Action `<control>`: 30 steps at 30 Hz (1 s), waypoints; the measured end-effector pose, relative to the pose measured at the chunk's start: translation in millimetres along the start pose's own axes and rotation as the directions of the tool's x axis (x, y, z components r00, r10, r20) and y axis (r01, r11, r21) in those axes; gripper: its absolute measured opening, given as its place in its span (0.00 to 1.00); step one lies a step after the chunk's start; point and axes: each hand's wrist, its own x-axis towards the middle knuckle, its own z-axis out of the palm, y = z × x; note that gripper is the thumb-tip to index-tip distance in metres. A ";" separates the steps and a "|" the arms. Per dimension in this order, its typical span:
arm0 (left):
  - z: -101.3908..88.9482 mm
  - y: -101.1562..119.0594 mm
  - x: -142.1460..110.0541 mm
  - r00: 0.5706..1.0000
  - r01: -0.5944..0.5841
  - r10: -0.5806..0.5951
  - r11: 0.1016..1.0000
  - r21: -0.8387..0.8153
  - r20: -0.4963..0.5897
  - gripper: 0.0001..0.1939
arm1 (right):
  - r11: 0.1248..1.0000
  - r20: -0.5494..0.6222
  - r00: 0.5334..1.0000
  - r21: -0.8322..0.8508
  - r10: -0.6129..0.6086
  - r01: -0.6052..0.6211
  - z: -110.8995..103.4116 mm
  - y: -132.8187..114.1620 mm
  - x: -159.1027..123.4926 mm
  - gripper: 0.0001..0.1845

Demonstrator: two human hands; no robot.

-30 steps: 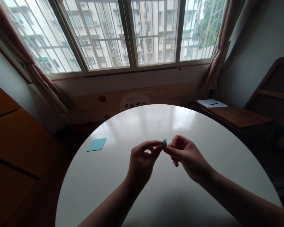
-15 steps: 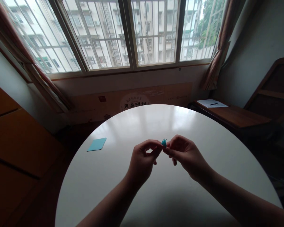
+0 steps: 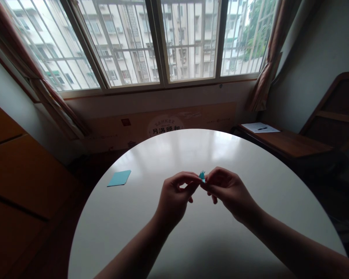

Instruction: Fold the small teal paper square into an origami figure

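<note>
Between my two hands is a small folded piece of teal paper [image 3: 202, 175] with several pointed tips sticking up. My left hand [image 3: 177, 193] pinches its left side between thumb and index finger. On the other side, my right hand [image 3: 228, 190] is closed on it in a similar pinch. The paper's lower part is partly hidden by my fingertips. Both hands are above the white round table [image 3: 215, 240]. A flat, square piece or stack of light-blue paper [image 3: 119, 178] lies on the tabletop, left of my hands.
Past the table's far edge stands a cardboard-coloured panel with printed characters [image 3: 165, 129], below a barred window [image 3: 189, 42]. To the right, a wooden chair [image 3: 305, 141] carries a white sheet [image 3: 254, 127] and a pen [image 3: 262, 128]. An orange-brown cabinet [image 3: 23, 170] is at left.
The folded teal paper has turned slightly in my fingertips, and a paler patch now shows low on it. Both hands have stayed nearly in place.
</note>
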 end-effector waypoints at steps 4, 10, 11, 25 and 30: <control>-0.2 2.1 0.4 0.996 0.077 -0.077 0.997 -0.006 0.042 0.03 | 0.990 -0.024 0.995 -0.111 -0.095 0.091 2.0 -2.9 -0.7 0.14; -4.1 9.7 1.1 0.991 0.030 -0.036 0.998 0.047 0.128 0.05 | 0.985 -0.021 0.995 -0.140 -0.102 0.098 1.6 -4.4 -0.2 0.14; -5.3 10.9 1.5 0.990 0.025 -0.032 0.998 0.055 0.137 0.05 | 0.989 -0.017 0.996 -0.125 -0.087 0.084 0.6 -3.6 -0.2 0.14; -12.7 5.4 3.0 0.971 -0.220 0.173 0.913 0.344 0.164 0.06 | 0.978 0.103 0.977 0.082 0.185 -0.194 -4.2 -3.7 2.3 0.14; -10.9 5.6 3.6 0.990 -0.122 0.098 0.951 0.285 0.098 0.03 | 0.984 0.070 0.984 0.052 0.164 -0.168 -4.2 -1.5 2.8 0.17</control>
